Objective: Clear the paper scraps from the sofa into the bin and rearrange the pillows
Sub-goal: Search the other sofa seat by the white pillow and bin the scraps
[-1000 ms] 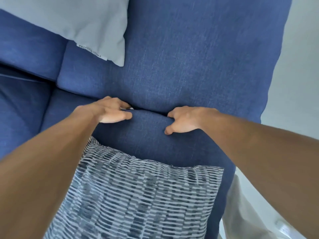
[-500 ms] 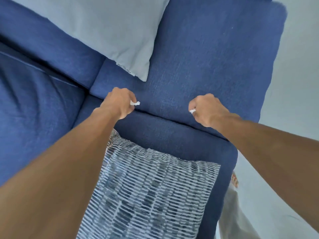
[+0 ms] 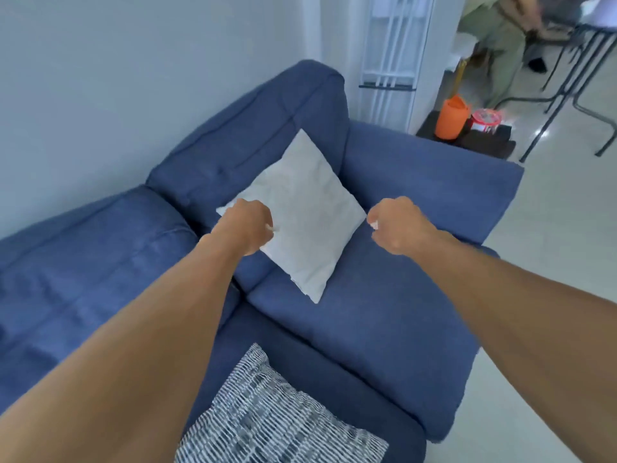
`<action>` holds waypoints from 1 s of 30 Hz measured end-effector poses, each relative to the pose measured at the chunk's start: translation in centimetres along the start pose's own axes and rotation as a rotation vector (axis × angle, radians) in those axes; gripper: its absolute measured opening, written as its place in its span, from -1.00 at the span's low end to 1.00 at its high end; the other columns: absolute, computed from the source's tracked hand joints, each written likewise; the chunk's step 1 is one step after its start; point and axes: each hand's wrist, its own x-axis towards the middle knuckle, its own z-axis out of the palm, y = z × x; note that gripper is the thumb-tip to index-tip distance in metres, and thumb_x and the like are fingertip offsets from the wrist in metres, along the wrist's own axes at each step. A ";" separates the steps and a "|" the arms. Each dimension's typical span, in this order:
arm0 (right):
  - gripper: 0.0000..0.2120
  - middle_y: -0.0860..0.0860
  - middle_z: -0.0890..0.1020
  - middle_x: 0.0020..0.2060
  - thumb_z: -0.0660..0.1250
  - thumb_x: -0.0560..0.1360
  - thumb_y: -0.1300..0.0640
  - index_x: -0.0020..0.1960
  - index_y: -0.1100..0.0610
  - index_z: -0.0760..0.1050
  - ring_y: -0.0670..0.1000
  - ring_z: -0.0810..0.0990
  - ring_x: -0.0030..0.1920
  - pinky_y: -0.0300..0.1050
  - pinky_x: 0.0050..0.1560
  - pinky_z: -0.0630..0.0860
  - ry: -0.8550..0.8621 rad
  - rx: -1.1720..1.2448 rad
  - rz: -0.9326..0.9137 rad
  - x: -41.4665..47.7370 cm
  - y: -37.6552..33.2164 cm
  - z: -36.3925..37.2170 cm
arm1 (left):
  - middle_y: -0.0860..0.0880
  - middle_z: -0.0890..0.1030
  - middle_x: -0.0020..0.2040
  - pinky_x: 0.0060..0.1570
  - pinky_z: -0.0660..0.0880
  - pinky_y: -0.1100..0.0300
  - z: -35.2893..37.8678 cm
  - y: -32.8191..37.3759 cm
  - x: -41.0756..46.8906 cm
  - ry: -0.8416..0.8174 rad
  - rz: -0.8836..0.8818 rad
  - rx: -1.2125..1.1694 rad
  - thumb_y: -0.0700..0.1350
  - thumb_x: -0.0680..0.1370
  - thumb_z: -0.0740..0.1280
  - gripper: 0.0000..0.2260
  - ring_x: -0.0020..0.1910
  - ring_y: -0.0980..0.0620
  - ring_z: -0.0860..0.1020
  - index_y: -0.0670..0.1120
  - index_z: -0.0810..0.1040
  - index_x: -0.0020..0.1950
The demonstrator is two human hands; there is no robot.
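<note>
Left hand (image 3: 247,227) was curled into a fist above the blue sofa (image 3: 384,315), with a small white paper scrap (image 3: 271,228) poking out at the thumb side, pinched inside the closed fingers. Right hand (image 3: 399,227) was also fisted, clamped on another white scrap (image 3: 374,224) that showed at its inner edge. Both forearms reached forward from the bottom corners, hands level and well apart, raised off the cushions and touching nothing else.

White pillow (image 3: 300,212) lay tilted on one corner against the sofa's backrest and the seat, partly behind the left hand, between the two fists. Patterned pillow (image 3: 273,419), blue and white broken stripes, sat at the bottom on the near part of the sofa, below both arms. No loose scraps could be made out on the visible seat fabric. No bin could be identified for sure.

Beyond the sofa's far armrest, an orange container (image 3: 450,120) and a red-rimmed item (image 3: 486,120) stood on a dark mat on the floor. Metal table legs (image 3: 564,91) showed top right, with a seated person (image 3: 494,38) blurred behind.
</note>
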 end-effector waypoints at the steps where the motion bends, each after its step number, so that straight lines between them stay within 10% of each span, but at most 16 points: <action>1: -0.77 0.14 0.54 0.01 0.19 0.48 0.36 0.08 0.25 0.53 0.14 0.50 -0.10 -0.20 -0.38 0.33 0.010 0.006 -0.035 -0.2 -0.7 -2.3 | -0.11 0.59 -0.01 -0.11 0.50 0.09 -2.1 -0.1 -0.7 0.031 -0.030 0.028 -0.17 0.52 0.21 -0.76 0.01 -0.12 0.52 -0.08 0.61 0.11; 8: -0.73 0.18 0.55 0.11 0.16 0.51 0.36 0.15 0.24 0.52 0.16 0.54 0.03 -0.02 0.00 0.55 0.201 0.026 -0.282 -2.1 -5.5 -16.3 | -0.13 0.55 0.18 0.02 0.49 0.06 -15.2 -0.2 -8.6 0.258 -0.220 0.130 -0.17 0.56 0.25 -0.73 0.14 -0.17 0.52 -0.13 0.54 0.23; 13: -0.86 0.16 0.47 -0.05 0.18 0.49 0.38 -0.10 0.23 0.48 0.14 0.45 -0.17 -0.11 -0.20 0.44 0.355 0.042 -0.432 -5.6 -8.9 -22.9 | -0.21 0.50 0.16 -0.10 0.46 0.05 -21.6 0.3 -16.3 0.428 -0.413 0.079 -0.12 0.61 0.22 -0.75 0.10 -0.24 0.53 -0.20 0.54 0.20; 30: -0.79 0.13 0.40 -0.12 0.17 0.49 0.38 0.02 0.29 0.55 0.14 0.39 -0.23 -0.15 -0.26 0.35 0.418 0.072 -0.989 -21.9 -23.9 -26.3 | -0.15 0.41 -0.20 -0.31 0.31 0.11 -26.4 -2.7 -43.8 0.688 -0.944 0.053 -0.14 0.62 0.20 -0.66 -0.18 -0.22 0.46 -0.15 0.25 -0.35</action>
